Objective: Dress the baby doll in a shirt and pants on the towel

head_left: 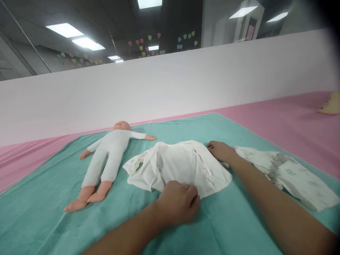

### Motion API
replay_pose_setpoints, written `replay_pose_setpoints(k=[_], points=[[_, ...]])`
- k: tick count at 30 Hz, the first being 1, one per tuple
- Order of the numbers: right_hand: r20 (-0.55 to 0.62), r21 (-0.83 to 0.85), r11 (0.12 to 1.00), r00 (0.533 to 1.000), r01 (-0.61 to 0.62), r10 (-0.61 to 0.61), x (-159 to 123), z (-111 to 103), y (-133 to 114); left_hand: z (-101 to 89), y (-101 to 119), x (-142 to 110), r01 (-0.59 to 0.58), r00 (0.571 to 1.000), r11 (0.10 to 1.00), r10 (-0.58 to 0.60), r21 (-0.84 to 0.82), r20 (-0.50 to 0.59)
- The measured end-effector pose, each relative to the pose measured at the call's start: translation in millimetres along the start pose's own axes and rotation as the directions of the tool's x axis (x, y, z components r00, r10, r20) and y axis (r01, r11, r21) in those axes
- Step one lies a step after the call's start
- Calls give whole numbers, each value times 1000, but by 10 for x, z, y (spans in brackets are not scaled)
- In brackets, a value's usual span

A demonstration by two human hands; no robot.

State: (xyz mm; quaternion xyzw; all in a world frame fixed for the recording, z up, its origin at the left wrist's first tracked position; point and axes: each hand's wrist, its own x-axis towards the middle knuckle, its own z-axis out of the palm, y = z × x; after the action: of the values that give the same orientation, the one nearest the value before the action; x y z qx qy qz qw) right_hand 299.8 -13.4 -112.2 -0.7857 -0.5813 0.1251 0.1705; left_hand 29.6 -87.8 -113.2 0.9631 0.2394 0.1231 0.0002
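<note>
A white baby garment (180, 161), probably a shirt, lies spread and wrinkled on the teal blanket (217, 226). It has a small label on its right part and a printed patch at its left end. At its lower edge my left hand (179, 202) is closed, knuckles up, with the cloth pinched in the fingers. My right hand (221, 152) grips the garment's upper right edge, its fingertips partly hidden. To the left, a baby doll (113, 148) in a white suit lies on its back, feet towards me.
Right of my right forearm lies a printed white baby garment (289, 171), loosely crumpled. A pink cover (265, 113) shows around the blanket. Behind stands a low white wall (159, 88) with glass above it. A yellowish object (331, 103) sits at the right edge.
</note>
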Motion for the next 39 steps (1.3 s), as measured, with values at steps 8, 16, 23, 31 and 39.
replay_pose_setpoints(k=[8, 16, 23, 31, 39], points=[[-62, -42, 973, 971, 227, -230, 10, -93, 46, -26, -11, 21, 14, 1000, 1000, -14, 18, 20], [-435, -297, 927, 832, 227, -343, 32, 92, -72, -30, -28, 35, 15, 1000, 1000, -14, -10, 28], [-333, -155, 988, 943, -27, -26, 219, 67, 341, -54, -78, 51, 58, 998, 997, -57, -47, 30], [-417, -91, 992, 901, 92, -122, 104, 45, 125, -23, -93, 47, 31, 999, 999, -31, -39, 9], [-361, 22, 927, 868, 374, -342, -184, 134, -430, -28, -99, 49, 42, 999, 998, -41, -53, 7]])
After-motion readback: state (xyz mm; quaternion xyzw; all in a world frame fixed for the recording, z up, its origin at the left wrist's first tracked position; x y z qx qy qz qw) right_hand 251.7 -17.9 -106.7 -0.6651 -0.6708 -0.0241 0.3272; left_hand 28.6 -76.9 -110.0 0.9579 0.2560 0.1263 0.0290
